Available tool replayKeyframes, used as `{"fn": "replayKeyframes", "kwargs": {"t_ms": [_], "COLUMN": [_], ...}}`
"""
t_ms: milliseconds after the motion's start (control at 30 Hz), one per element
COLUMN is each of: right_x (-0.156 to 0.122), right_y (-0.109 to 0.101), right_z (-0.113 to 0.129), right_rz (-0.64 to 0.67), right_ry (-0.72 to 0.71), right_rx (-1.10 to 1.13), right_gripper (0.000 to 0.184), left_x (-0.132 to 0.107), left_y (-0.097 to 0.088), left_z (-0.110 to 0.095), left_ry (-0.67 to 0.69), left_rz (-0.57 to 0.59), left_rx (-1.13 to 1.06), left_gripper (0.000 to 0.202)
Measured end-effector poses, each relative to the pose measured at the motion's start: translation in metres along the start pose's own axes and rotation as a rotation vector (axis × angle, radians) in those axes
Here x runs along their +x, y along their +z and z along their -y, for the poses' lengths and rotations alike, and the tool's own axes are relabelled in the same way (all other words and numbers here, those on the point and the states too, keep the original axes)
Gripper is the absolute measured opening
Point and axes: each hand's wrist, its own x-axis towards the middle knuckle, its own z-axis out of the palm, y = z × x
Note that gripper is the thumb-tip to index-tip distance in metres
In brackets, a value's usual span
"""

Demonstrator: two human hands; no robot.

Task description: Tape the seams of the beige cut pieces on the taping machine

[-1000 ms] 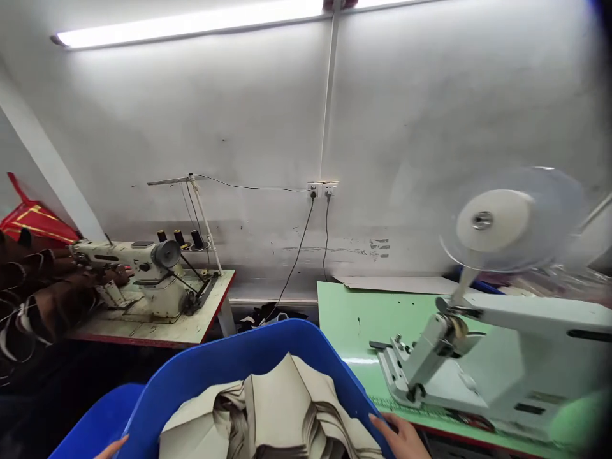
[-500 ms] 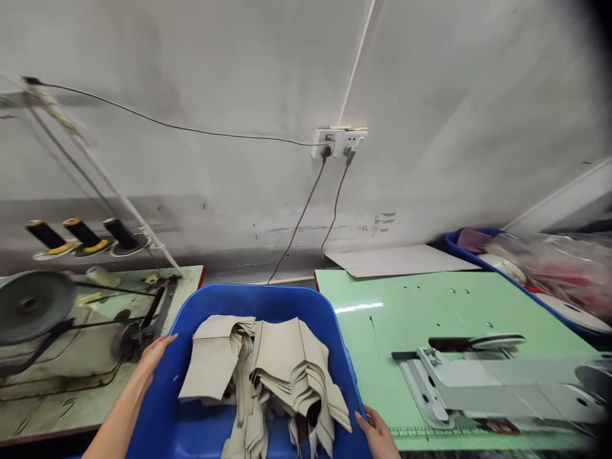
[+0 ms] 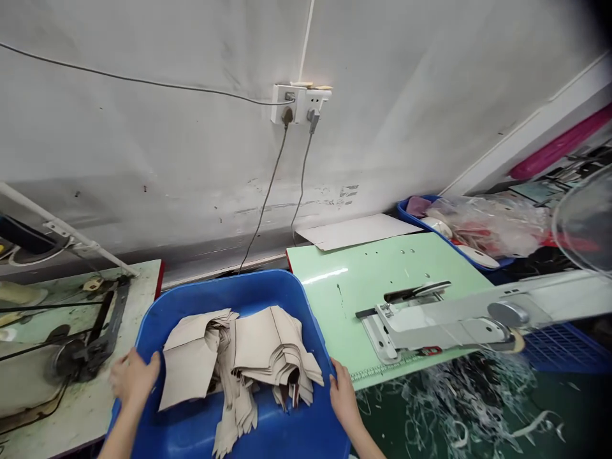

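A deep blue plastic tub [image 3: 268,280] is in front of me, between two worktables. Inside it lie stacks of cut beige pieces [image 3: 258,338], some curled and leaning on each other. My left hand [image 3: 134,379] is on the tub's left rim, thumb on the inner side and fingers outside, slightly blurred. On the right rim, my right hand [image 3: 343,392] grips with its fingers bent over the edge. The tub's near end is cut off by the bottom of the view.
At left is a sewing machine table [image 3: 138,306] with a belt-driven machine. A pale green table [image 3: 335,287] carries a white machine arm [image 3: 444,325]. Wall sockets [image 3: 301,105] have hanging cords. Trimmings [image 3: 468,395] litter the floor; another blue tub [image 3: 406,207] holds plastic bags.
My view has swung right and down, bringing the floor trimmings into sight. My left hand has shifted from outstretched fingers to thumb inside the rim. Both hands stay at the tub.
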Motion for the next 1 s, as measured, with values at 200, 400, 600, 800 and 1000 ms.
{"fn": "replayKeyframes", "kwargs": {"t_ms": [200, 400, 600, 800, 1000], "right_x": [-0.018, -0.046, -0.053, -0.008, 0.057], "right_y": [-0.001, -0.025, -0.074, -0.149, -0.237], "right_z": [-0.005, -0.032, -0.063, -0.105, -0.19], "right_rz": [-0.045, -0.042, 0.101, 0.246, 0.356], "right_ry": [-0.059, -0.091, -0.046, -0.049, -0.211], "right_rx": [-0.035, 0.006, 0.04, 0.084, 0.043], "right_gripper": [0.063, 0.051, 0.05, 0.052, 0.048], "left_x": [-0.067, -0.094, -0.117, -0.171, -0.218], "left_y": [0.039, 0.079, 0.068, 0.053, 0.037], "left_z": [-0.175, -0.244, -0.229, -0.224, -0.244], "left_ry": [0.8, 0.832, 0.851, 0.829, 0.704], "left_rz": [0.378, 0.473, 0.331, 0.127, -0.045], "left_rx": [-0.269, -0.102, -0.02, 0.063, 0.123], "left_gripper": [0.048, 0.03, 0.021, 0.027, 0.028]}}
